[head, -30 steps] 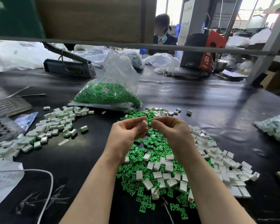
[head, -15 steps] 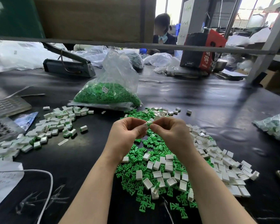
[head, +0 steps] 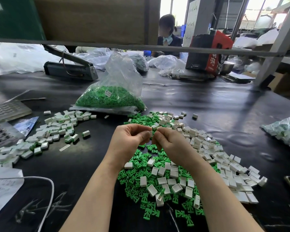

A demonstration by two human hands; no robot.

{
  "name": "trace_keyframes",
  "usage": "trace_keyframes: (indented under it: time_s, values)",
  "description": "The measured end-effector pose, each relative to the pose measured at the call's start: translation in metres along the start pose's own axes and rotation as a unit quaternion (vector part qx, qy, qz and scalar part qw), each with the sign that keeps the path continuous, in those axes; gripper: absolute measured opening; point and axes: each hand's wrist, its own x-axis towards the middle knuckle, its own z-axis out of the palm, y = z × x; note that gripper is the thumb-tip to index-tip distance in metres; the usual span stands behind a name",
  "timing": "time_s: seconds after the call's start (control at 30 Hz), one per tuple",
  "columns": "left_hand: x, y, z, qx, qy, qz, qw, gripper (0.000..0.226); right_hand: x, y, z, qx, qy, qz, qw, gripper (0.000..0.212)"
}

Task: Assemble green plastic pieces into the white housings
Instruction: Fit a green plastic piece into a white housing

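Bright window daylight behind, glare on black table, wide-angle edge bending

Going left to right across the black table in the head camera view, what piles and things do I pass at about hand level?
Pile of finished white housings with green inserts → left hand → small white housing pinched between the hands → right hand → heap of empty white housings → clear bag of parts at the right edge.

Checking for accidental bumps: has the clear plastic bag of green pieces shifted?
No. The clear plastic bag of green pieces sits unchanged just beyond the loose green pile.
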Motion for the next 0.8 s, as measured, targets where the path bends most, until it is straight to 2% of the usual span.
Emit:
trace_keyframes:
  time_s: [0.27, 0.63, 0.8]
  values:
    - [-0.001, 0.001, -0.004, 0.037, -0.043, 0.008, 0.998, 0.013, -0.004, -0.002, -0.005, 0.032, -0.051, -0.002, 0.998, 0.029]
    - [-0.002, 0.001, -0.009, 0.076, -0.079, 0.041, 0.993, 0.020, -0.005, 0.000, -0.009, 0.028, -0.083, -0.012, 0.996, 0.031]
    - [-0.003, 0.002, -0.011, 0.088, -0.103, 0.045, 0.990, 0.023, -0.005, 0.002, -0.010, 0.018, -0.111, -0.019, 0.993, 0.022]
